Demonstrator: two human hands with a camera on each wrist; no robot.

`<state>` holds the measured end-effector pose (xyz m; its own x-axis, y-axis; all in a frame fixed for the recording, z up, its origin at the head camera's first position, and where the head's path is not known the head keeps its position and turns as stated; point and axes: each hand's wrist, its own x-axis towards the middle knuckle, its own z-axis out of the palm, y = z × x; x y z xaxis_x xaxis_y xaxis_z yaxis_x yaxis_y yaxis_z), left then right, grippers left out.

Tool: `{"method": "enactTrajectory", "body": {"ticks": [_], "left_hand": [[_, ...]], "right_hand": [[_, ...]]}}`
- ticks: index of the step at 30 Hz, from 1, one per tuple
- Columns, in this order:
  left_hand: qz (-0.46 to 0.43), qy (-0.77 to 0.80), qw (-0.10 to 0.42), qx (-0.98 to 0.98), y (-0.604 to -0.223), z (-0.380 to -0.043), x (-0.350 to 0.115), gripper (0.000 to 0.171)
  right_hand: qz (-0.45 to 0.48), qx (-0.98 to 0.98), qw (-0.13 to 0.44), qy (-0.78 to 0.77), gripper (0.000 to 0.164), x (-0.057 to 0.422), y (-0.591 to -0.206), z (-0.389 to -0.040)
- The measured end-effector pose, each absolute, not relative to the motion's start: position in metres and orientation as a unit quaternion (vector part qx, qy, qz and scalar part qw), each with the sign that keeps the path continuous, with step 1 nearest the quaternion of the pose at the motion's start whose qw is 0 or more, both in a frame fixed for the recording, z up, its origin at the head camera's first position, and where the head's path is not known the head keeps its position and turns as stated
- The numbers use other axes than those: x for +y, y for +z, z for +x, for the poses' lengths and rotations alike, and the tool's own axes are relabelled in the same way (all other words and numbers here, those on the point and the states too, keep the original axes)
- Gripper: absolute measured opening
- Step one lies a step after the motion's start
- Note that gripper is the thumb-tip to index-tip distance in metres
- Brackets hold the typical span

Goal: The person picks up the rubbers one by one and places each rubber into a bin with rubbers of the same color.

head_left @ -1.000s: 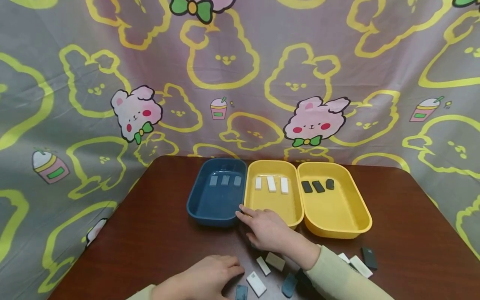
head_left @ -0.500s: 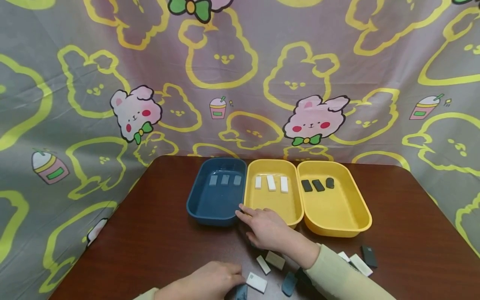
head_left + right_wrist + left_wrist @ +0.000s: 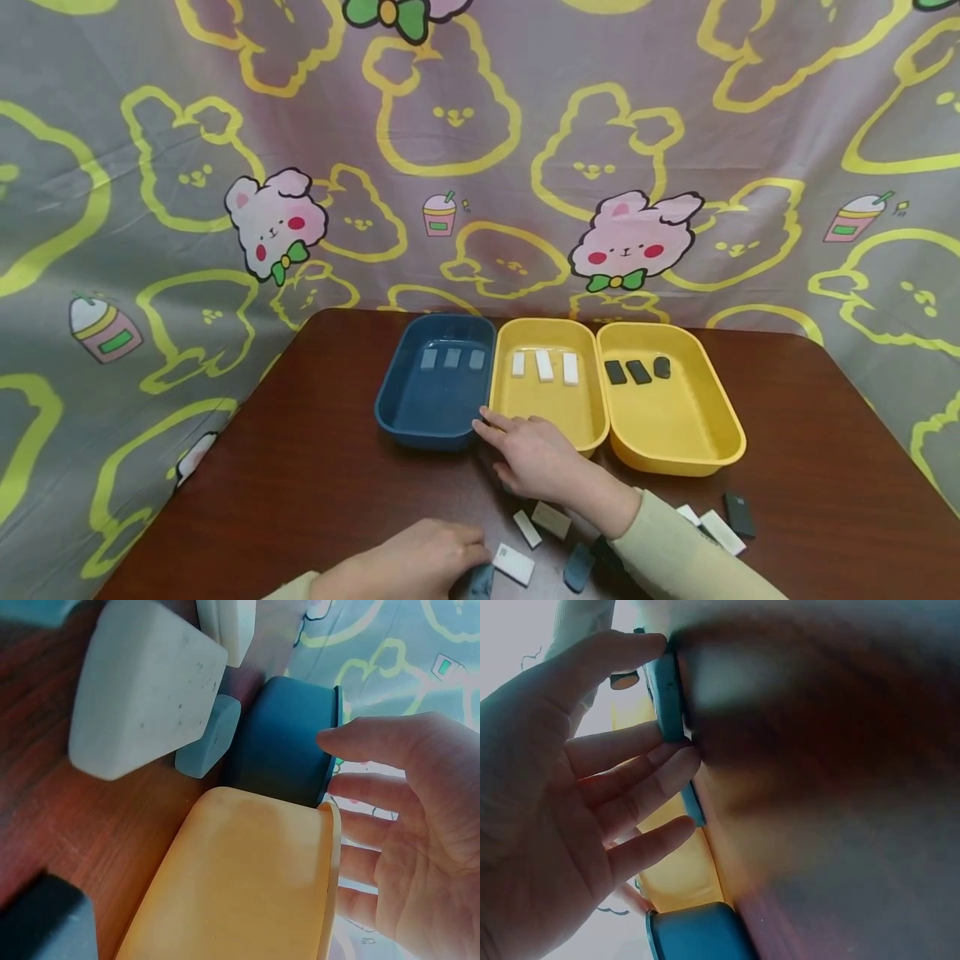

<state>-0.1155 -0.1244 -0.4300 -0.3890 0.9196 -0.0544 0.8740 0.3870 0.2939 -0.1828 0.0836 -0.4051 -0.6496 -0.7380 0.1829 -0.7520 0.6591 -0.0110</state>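
Head view: in front of the blue tray (image 3: 429, 438), a blue block (image 3: 482, 584) is pinched by the left hand (image 3: 408, 560), thumb opposite fingers; at the tray's near right corner, the right hand (image 3: 538, 460) is outstretched, fingers straight, nothing gripped. In front too, marks on a white block (image 3: 515, 567) can't be read.

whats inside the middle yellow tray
Three white blocks lie in a row in the middle yellow tray. The right hand covers its near left corner; anything there cannot be seen.
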Motion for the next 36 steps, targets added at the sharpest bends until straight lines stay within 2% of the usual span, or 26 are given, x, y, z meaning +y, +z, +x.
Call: {"method": "enactTrajectory", "body": {"ticks": [6,11,18,27,32,36], "left_hand": [[0.527,0.111,0.094,0.837,-0.424,-0.118,-0.128,0.038],[0.502,0.099,0.048,0.858,-0.413,-0.122,-0.134,0.042],[0.404,0.124,0.039,0.905,-0.390,-0.138,-0.150,0.043],[0.321,0.137,-0.026,0.937,-0.369,-0.169,-0.175,0.042],[0.297,0.130,-0.031,0.946,-0.358,-0.188,-0.182,0.044],[0.275,0.117,-0.016,0.954,-0.348,-0.209,-0.186,0.048]], "right_hand": [[0.408,-0.909,0.078,0.047,0.055,0.084,-0.404,-0.182],[0.405,-0.910,0.077,0.050,0.055,0.084,-0.403,-0.181],[0.410,-0.906,0.090,0.048,0.053,0.086,-0.403,-0.182],[0.411,-0.906,0.090,0.039,0.055,0.085,-0.404,-0.183],[0.411,-0.907,0.087,0.035,0.057,0.084,-0.405,-0.183],[0.412,-0.907,0.085,0.035,0.058,0.083,-0.405,-0.182]]}}
